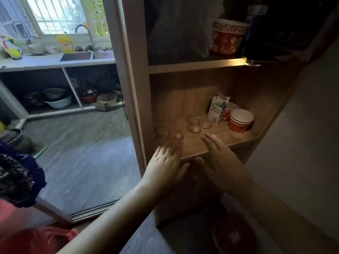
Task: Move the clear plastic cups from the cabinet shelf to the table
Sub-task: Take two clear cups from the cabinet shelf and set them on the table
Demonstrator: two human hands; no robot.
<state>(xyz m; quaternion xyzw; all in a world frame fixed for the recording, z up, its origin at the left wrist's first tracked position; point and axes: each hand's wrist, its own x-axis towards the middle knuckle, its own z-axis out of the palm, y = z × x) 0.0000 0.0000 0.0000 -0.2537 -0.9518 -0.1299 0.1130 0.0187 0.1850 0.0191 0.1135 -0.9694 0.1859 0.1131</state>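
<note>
The tall wooden cabinet (pixel 135 88) filled the middle and right of the frame, and its middle shelf (pixel 216 142) was lit and mostly bare wood at the front. Two bare arms came up from the bottom of the frame toward that shelf. The left hand (pixel 165 162) was near the middle of the frame, flat and open with fingers spread, and its fingertips were at the front left edge of the shelf, right by two clear plastic cups (pixel 169 134). It was hard to tell if the fingers touched them, because the picture was blurry there. The right hand (pixel 218 154) was just to the right, open too, palm turned left, thumb hanging below the shelf edge, holding nothing. A second bunch of clear cups (pixel 197 122) stood farther back, in the middle of the shelf, well apart from both hands. Behind them leaned a small white carton (pixel 218 109), and to its right sat a stack of red paper bowls (pixel 241 120) by the cabinet's right wall. Open wood lay between the two bunches of cups.
</note>
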